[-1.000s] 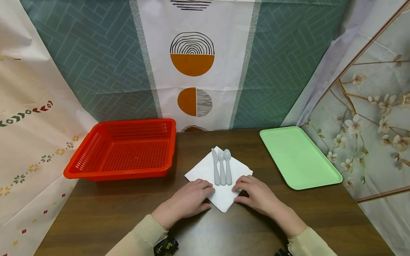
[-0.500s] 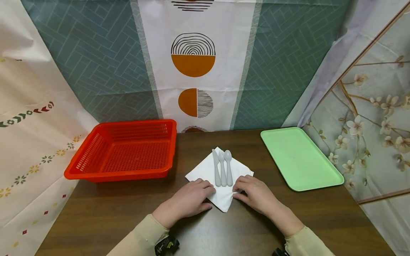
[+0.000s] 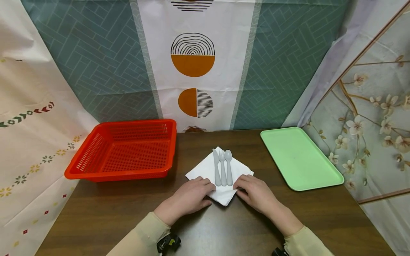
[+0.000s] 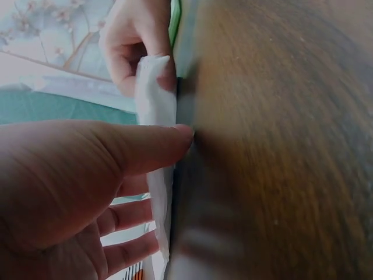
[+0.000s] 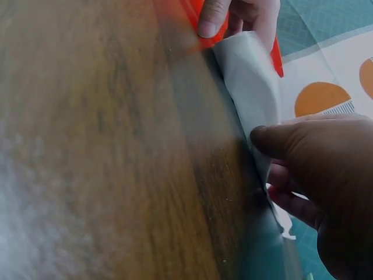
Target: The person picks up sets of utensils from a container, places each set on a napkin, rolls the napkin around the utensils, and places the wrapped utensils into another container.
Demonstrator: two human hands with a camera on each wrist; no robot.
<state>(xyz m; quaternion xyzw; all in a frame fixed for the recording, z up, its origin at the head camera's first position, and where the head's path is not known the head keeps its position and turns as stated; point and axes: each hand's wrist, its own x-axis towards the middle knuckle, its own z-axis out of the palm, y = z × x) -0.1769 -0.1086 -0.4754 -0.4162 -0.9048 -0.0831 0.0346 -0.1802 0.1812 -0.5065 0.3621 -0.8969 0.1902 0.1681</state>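
Note:
A white napkin [image 3: 205, 170] lies diagonally on the dark table, its near corner raised off the wood. On it, side by side, rest a grey knife [image 3: 216, 169], fork [image 3: 222, 169] and spoon [image 3: 228, 167], handles towards me. My right hand [image 3: 254, 190] pinches the napkin's near right edge between thumb and fingers. My left hand [image 3: 189, 199] lies at the near left edge, its fingers over the napkin and its thumb [image 4: 157, 146] at the near side; the right wrist view shows that thumb apart from the cloth. In the wrist views the cutlery is hidden.
A red perforated plastic basket [image 3: 120, 174] stands at the back left of the table [image 3: 211, 234]. At the back right lies a flat light-green tray [image 3: 299, 156]. Patterned cloths [image 3: 205, 71] hang behind and at both sides.
My right hand has taken hold of the napkin's near right edge, and the near corner has risen and shifted away from me. The left hand has moved slightly; the cutlery remains in place.

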